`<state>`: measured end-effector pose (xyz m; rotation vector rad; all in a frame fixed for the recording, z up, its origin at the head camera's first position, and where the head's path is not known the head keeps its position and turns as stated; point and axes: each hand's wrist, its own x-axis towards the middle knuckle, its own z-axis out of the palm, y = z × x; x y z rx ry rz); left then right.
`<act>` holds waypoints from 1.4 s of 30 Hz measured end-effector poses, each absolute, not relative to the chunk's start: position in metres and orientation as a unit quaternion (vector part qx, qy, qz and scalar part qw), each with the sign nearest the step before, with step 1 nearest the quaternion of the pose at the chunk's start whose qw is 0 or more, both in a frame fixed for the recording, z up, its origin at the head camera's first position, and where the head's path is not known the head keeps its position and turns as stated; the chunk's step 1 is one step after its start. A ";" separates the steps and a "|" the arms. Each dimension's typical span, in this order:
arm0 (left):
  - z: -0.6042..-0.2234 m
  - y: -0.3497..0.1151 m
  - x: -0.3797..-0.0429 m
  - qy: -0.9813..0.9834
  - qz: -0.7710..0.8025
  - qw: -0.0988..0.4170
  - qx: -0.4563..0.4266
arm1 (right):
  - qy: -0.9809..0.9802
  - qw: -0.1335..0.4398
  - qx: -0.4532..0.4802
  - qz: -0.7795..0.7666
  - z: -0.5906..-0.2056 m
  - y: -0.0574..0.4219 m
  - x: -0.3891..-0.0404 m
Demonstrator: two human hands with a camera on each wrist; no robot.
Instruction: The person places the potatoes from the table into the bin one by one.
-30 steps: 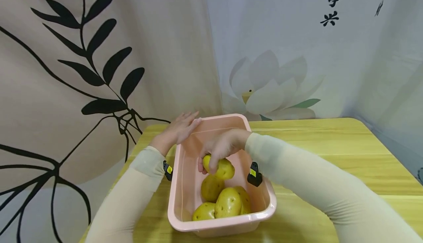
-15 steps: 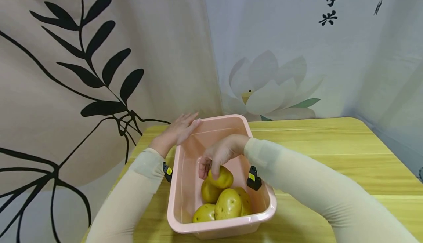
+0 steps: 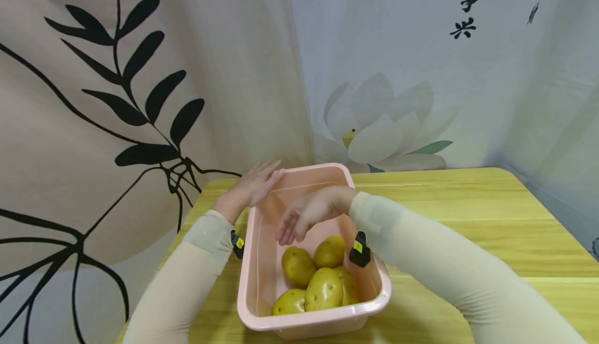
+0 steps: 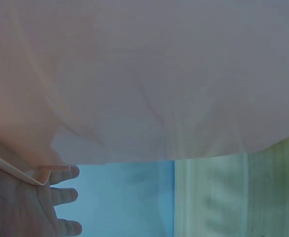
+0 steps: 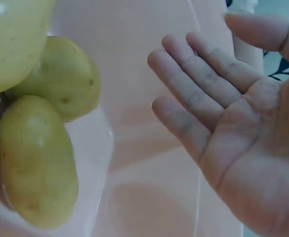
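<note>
Several yellow potatoes [image 3: 324, 289] lie grouped in the near half of a pink plastic basin [image 3: 313, 310]. One potato [image 3: 329, 251] sits at the back right of the group, beside another potato [image 3: 298, 266]. Over the basin's middle hovers my right hand [image 3: 311, 214], its fingers extended and holding nothing. In the right wrist view, the palm of the right hand [image 5: 248, 118] faces the potatoes [image 5: 38, 163] with a gap between. My left hand [image 3: 252, 185] rests on the basin's far left rim with straight fingers; the left wrist view shows its fingertips [image 4: 70, 196] past the rim.
The basin stands on a yellow wood-grain table [image 3: 449, 198], whose surface extends to the right. Behind hangs a pale curtain [image 3: 243, 74] printed with black leaves and a lotus. Small black devices [image 3: 359, 250] are strapped at both wrists.
My right hand lowered a potato onto the group, let it go and rose away with fingers straightened. The released potato now sits further right. My left hand has stayed on the rim.
</note>
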<state>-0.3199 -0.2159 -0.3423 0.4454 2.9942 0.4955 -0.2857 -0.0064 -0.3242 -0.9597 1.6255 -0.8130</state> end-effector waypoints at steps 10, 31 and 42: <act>-0.345 -0.216 -0.326 0.975 0.165 0.038 0.147 | 0.670 0.515 -0.400 -0.355 -0.300 0.005 -0.290; -0.349 -0.219 -0.336 0.974 0.162 0.025 0.157 | 0.738 0.392 -0.419 -0.356 -0.253 0.105 -0.278; -0.339 -0.238 -0.327 0.959 0.218 -0.025 0.178 | 0.745 0.308 -0.443 -0.393 -0.260 0.151 -0.264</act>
